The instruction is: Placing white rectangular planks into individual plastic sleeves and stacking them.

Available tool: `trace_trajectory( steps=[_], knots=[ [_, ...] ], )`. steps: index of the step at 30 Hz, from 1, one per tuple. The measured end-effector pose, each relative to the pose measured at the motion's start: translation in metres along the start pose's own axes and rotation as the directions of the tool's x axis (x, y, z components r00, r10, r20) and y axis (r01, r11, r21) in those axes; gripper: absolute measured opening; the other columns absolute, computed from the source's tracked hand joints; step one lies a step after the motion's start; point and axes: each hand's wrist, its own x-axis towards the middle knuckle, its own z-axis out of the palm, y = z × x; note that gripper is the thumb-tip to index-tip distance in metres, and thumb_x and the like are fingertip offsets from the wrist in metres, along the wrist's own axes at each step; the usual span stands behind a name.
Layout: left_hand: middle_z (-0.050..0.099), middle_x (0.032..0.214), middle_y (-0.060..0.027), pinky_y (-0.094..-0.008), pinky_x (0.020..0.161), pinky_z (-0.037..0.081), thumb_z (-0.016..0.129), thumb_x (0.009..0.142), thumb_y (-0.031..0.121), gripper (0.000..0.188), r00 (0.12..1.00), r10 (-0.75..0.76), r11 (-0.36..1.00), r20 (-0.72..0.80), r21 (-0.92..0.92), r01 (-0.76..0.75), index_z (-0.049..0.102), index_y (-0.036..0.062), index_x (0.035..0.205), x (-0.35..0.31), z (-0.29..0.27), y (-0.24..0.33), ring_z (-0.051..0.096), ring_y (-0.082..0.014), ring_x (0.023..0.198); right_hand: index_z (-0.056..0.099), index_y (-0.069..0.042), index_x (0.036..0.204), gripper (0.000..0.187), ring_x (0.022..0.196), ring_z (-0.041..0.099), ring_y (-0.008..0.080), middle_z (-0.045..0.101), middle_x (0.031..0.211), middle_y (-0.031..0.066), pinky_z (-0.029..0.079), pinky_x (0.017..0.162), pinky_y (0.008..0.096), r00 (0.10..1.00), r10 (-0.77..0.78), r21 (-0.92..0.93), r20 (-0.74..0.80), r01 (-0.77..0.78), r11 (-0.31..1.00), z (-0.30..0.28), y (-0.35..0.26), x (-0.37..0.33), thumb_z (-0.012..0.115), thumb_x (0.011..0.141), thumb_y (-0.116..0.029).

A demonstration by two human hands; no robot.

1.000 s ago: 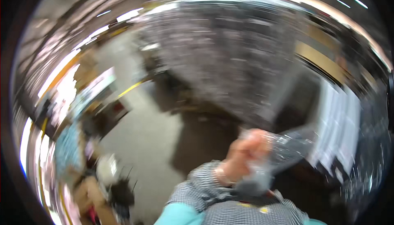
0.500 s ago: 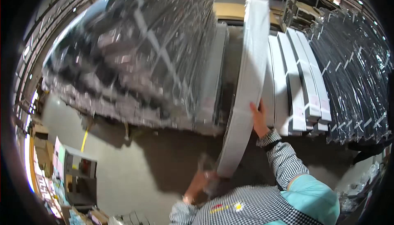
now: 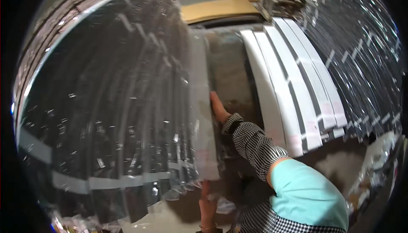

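A long, pale, flat panel (image 3: pixel 203 114) in clear film stands on edge along the right side of the left stack. My right hand (image 3: pixel 218 106) lies against the right side of this panel, fingers stretched forward. At the panel's near end is my left hand (image 3: pixel 207 201), its fingers reaching up to the lower corner; the fingertips are partly hidden there. Neither hand is wrapped round anything that I can see. To my left, the stack of dark film-wrapped panels (image 3: pixel 110 105) fills the view, with pale tape strips across it.
Several white long panels (image 3: pixel 278 84) stand side by side right of a brown gap (image 3: pixel 231 71). Farther right is another film-wrapped dark stack (image 3: pixel 352 58). Brown cardboard (image 3: pixel 221 9) lies beyond. Loose clear film (image 3: pixel 374 165) is at the lower right.
Both hands and my view have shifted left. The long white panel that I held tilted between my hands is no longer raised; a pale panel now stands against the left stack under my hands.
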Motion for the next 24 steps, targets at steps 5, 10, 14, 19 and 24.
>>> trace_trajectory(
  steps=[5,10,14,19,24],
  knots=[
    [0.063,0.133,-0.0148,-0.0388,0.106,0.044,0.063,0.075,-0.012,0.06,0.995,0.098,0.991,0.018,0.084,-0.099,0.059,0.0027,0.134,-0.021,0.015,0.004,0.057,-0.0295,0.127,0.04,0.002,0.145,0.061,0.142,0.037,0.0328,0.037,0.154,0.0197,0.033,0.114,0.0399,0.804,-0.549,-0.813,0.229,0.468,0.346,-0.114,0.021,-0.12,0.064,0.094,-0.022],
    [0.068,0.122,-0.0133,-0.0371,0.1,0.046,0.059,0.075,-0.012,0.053,0.991,0.129,0.991,0.04,0.034,-0.131,0.065,0.003,0.125,-0.062,0.014,-0.011,0.062,-0.0282,0.116,0.042,-0.002,0.144,0.072,0.145,0.024,0.0445,0.029,0.156,0.0249,0.027,0.112,0.0575,0.84,-0.541,-0.982,0.042,-0.066,-0.179,-0.234,0.004,-0.244,0.072,0.086,-0.031],
    [0.068,0.12,-0.0116,-0.0372,0.108,0.04,0.056,0.084,-0.006,0.042,0.987,0.15,0.984,0.052,-0.107,-0.144,0.063,0.0006,0.125,-0.091,-0.001,0.019,0.059,-0.0257,0.123,0.042,-0.018,0.146,0.077,0.145,0.017,0.0509,0.02,0.16,0.0244,0.024,0.103,0.0727,0.849,-0.522,-0.942,-0.075,-0.232,-0.243,-0.243,0.021,-0.264,0.076,0.079,-0.035],
    [0.068,0.116,-0.0097,-0.018,0.055,0.036,0.053,0.096,0.003,0.035,0.988,0.137,0.854,-0.066,-0.499,-0.151,0.058,0.0017,0.13,-0.129,-0.003,0.071,0.046,-0.0024,0.064,0.042,-0.019,0.148,0.079,0.144,0.022,0.0485,0.024,0.159,0.0225,0.028,0.102,0.0718,0.798,-0.578,-0.936,-0.172,-0.315,-0.156,-0.241,0.012,-0.296,0.071,0.075,-0.026],
    [0.068,0.114,-0.0115,-0.0189,0.049,0.03,0.055,0.096,0.006,0.034,0.977,0.188,0.72,-0.104,-0.662,-0.21,0.057,-0.0008,0.13,-0.144,-0.009,0.08,0.039,-0.0025,0.056,0.04,-0.019,0.15,0.084,0.144,0.023,0.0441,0.022,0.159,0.0227,0.027,0.104,0.0651,0.869,-0.432,-0.939,-0.241,-0.322,-0.124,-0.225,0.017,-0.427,0.075,0.075,-0.033]
  ],
)
